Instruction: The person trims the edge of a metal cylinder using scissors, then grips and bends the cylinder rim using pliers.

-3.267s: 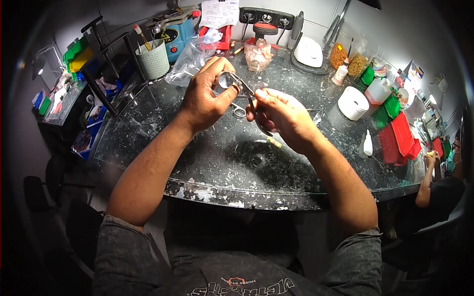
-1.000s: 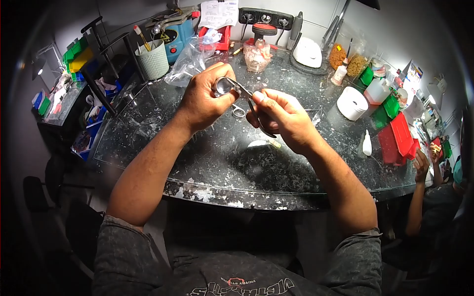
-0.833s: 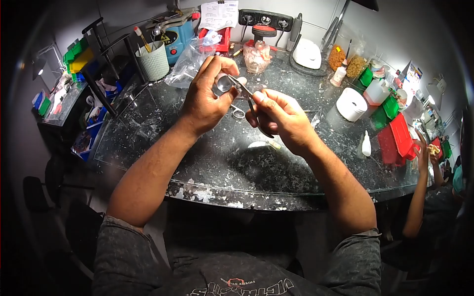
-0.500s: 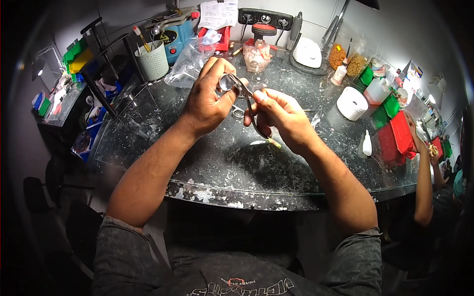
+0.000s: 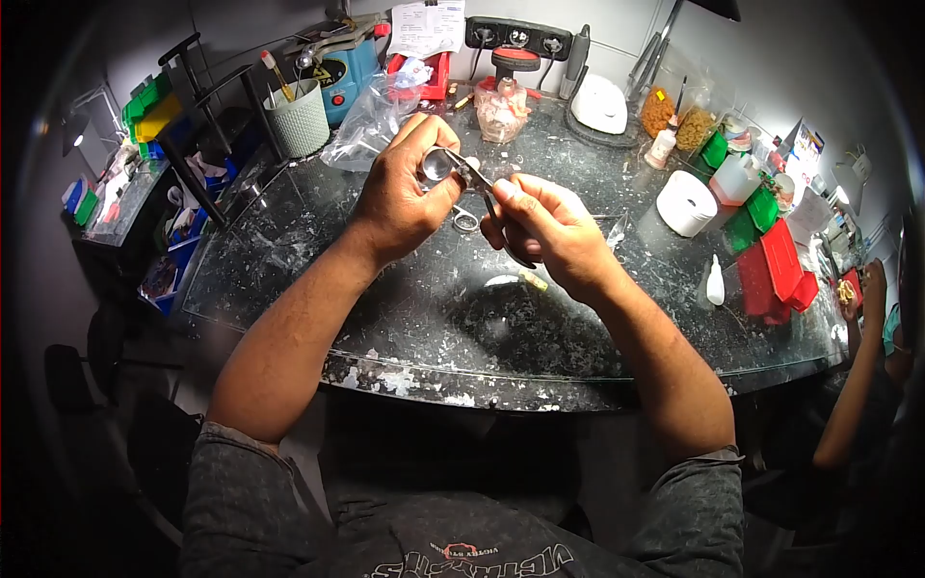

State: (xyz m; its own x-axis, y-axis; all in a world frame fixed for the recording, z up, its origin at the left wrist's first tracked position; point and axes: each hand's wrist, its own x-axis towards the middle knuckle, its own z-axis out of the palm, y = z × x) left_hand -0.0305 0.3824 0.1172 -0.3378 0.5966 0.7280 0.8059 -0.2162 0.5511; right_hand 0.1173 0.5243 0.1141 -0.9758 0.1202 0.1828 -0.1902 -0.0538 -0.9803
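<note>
My left hand (image 5: 403, 181) is closed around a small round metal cup (image 5: 437, 165), its shiny hollow turned toward me. In my right hand (image 5: 544, 226) are dark-handled pliers (image 5: 489, 196), thumb on top and fingers curled around the handles. Their jaws reach to the edge of the cup, close by my left fingertips. The fingers partly cover both the cup and the jaws. Beneath my hands, a metal finger loop (image 5: 465, 222) lies on the black worktop (image 5: 405, 308), with a small yellowish-green piece (image 5: 533, 279) nearer to me.
A clear plastic bag (image 5: 361, 135) and a ribbed cup of tools (image 5: 296, 120) stand back left. Behind my hands is a small glass burner-like jar (image 5: 503, 106). To the right are a white roll-shaped container (image 5: 687, 203), a white dropper bottle (image 5: 715, 281), red bins (image 5: 779, 260) and a co-worker's arm (image 5: 853, 405).
The pliers' lower handle has moved up closer to my right palm, and the cup has shifted slightly left. A co-worker's hand has left the red bin and moved right.
</note>
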